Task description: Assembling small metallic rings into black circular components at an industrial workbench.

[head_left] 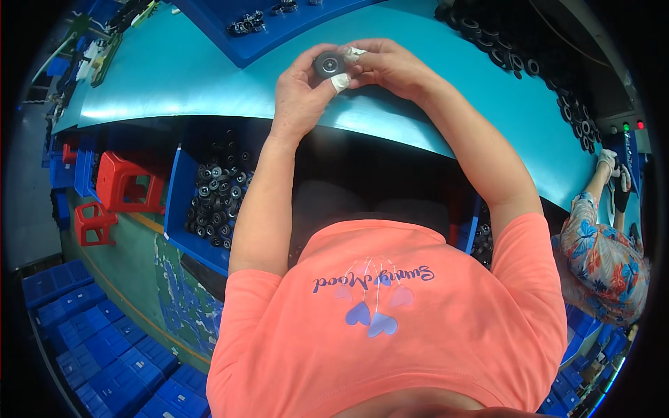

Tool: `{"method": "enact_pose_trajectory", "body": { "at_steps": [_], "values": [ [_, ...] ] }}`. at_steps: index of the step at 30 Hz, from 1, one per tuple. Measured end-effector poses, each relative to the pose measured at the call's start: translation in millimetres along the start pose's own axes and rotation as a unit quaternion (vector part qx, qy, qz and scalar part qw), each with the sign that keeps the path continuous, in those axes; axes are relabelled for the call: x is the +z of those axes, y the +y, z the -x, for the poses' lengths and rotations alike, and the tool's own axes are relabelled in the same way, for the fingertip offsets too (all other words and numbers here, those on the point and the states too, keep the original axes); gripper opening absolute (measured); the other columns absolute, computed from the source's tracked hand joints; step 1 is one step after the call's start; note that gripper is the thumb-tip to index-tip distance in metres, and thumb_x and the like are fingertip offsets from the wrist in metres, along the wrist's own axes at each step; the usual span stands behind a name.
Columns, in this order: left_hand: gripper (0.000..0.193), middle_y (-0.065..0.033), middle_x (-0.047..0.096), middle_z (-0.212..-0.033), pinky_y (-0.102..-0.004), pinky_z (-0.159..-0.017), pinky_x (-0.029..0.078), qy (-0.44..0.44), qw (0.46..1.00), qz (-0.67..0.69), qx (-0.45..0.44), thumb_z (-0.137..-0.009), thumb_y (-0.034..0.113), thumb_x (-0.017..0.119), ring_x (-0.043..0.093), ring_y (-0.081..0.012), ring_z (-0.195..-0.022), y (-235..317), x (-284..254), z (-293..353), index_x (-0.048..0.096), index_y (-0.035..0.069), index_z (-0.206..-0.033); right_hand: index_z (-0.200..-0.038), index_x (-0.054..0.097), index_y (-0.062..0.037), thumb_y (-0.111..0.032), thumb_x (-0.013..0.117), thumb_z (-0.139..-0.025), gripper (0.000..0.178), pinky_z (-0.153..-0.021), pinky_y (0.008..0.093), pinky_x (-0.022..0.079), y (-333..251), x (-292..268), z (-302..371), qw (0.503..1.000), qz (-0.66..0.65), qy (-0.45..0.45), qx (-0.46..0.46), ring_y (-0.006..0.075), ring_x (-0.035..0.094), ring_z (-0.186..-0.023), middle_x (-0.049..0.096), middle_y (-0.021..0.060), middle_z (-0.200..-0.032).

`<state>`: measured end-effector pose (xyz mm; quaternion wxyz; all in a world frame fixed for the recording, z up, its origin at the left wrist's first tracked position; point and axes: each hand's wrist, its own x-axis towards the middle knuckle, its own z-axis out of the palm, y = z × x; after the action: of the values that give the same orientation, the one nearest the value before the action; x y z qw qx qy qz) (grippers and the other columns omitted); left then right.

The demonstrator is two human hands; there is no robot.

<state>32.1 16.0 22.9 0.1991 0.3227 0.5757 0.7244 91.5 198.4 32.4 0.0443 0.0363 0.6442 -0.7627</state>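
Observation:
A small black toy wheel with a silvery hub is held up over the turquoise worktable. My left hand grips it between thumb and fingers, with a white wrap on the thumb tip. From the other side my right hand meets it, fingers bent in at the wheel's edge, a white wrap on one fingertip. Whether the right fingers pinch some further small part is hidden.
Ahead stands a blue tray with shiny hubs. Black tyres are heaped at the far right. Below the table, a blue bin holds wheels, near red stools. A co-worker in a flowered shirt works at right.

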Motion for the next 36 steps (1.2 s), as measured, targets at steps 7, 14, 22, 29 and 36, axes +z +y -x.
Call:
{"method": "enact_pose_trajectory", "body": {
  "at_steps": [7,14,22,29,36],
  "values": [
    [0.045,-0.0058,0.069,-0.107,-0.0277,-0.086,0.056,0.001,0.999,-0.03,-0.019,-0.081,0.002,0.076,0.067,-0.0146,-0.098,-6.8,-5.6,-0.4,0.061,0.005,-0.124,-0.121,0.06,0.0053,-0.027,0.062,-0.098,0.04,-0.085,0.0281,0.055,-0.9,2.4,-0.9,0.999,0.03,-0.019,0.004,0.0148,0.063,-0.092,0.064,0.0085,-0.102],
    [0.048,-0.0049,0.069,-0.104,-0.0272,-0.082,0.057,-0.017,0.997,-0.081,-0.004,-0.081,0.001,0.078,0.067,-0.0137,-0.095,-12.4,-10.2,0.7,0.06,0.002,-0.126,-0.118,0.06,0.0061,-0.02,0.063,-0.096,0.034,-0.084,0.0281,0.055,3.3,1.8,-3.1,0.998,0.041,-0.041,0.005,0.0146,0.064,-0.084,0.065,0.0104,-0.101],
    [0.048,-0.0007,0.07,-0.1,-0.0185,-0.063,0.049,-0.034,0.999,-0.006,-0.026,-0.081,0.007,0.079,0.066,-0.0088,-0.087,4.0,-9.1,2.4,0.061,0.005,-0.125,-0.116,0.061,0.0052,-0.017,0.058,-0.099,0.028,-0.086,0.0284,0.054,-2.8,-4.4,0.7,0.998,-0.005,-0.047,0.03,0.0132,0.064,-0.083,0.065,0.0092,-0.102],
    [0.045,0.0003,0.07,-0.1,-0.0183,-0.059,0.046,-0.03,0.999,-0.031,0.012,-0.082,0.009,0.079,0.065,-0.0075,-0.088,-9.0,-9.7,0.2,0.062,0.006,-0.124,-0.118,0.062,0.0027,-0.021,0.058,-0.099,0.031,-0.085,0.0284,0.054,0.4,-7.8,-1.3,0.996,0.025,-0.081,0.009,0.0142,0.063,-0.087,0.065,0.0095,-0.104],
    [0.046,-0.0014,0.071,-0.1,-0.0176,-0.058,0.045,-0.017,0.999,-0.024,-0.03,-0.082,0.013,0.08,0.065,-0.007,-0.088,4.6,-6.0,3.7,0.06,0.006,-0.123,-0.12,0.061,0.004,-0.029,0.053,-0.102,0.038,-0.083,0.0286,0.055,-5.7,1.5,3.4,0.999,0.018,-0.04,0.021,0.0143,0.061,-0.086,0.063,0.0079,-0.1]
  ]
}}
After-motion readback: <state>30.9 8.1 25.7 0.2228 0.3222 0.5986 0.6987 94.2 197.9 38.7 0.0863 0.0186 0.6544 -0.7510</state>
